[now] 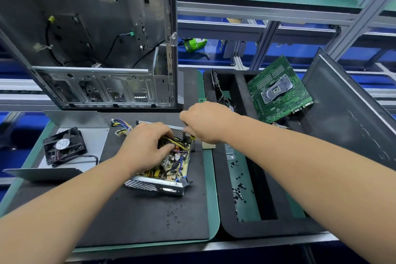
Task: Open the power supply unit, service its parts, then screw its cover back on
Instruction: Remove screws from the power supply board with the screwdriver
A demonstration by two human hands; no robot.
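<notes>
Working inside the open power supply unit (162,169), you are risking two faults. The screwdriver (192,135) tip could be slipping off its screw and gouging the circuit board (173,163), since your right hand (205,122) is driving it at the unit's far right corner with the tip hidden from view. Your left hand (147,146) could also be straining the yellow wires (171,141), because its fingers are curling in among them beside the copper coil.

The unit is lying near the middle of the black mat (128,221) on the worktop, its cover off. Your left hand is resting directly over its far half, seemingly pinching wires or parts there, though exactly what is unclear. Your right hand is gripping the screwdriver handle just above the unit's far right corner. The removed fan (64,146) is sitting towards the worktop's left edge, and loose screws (239,191) are lying scattered to the right.
</notes>
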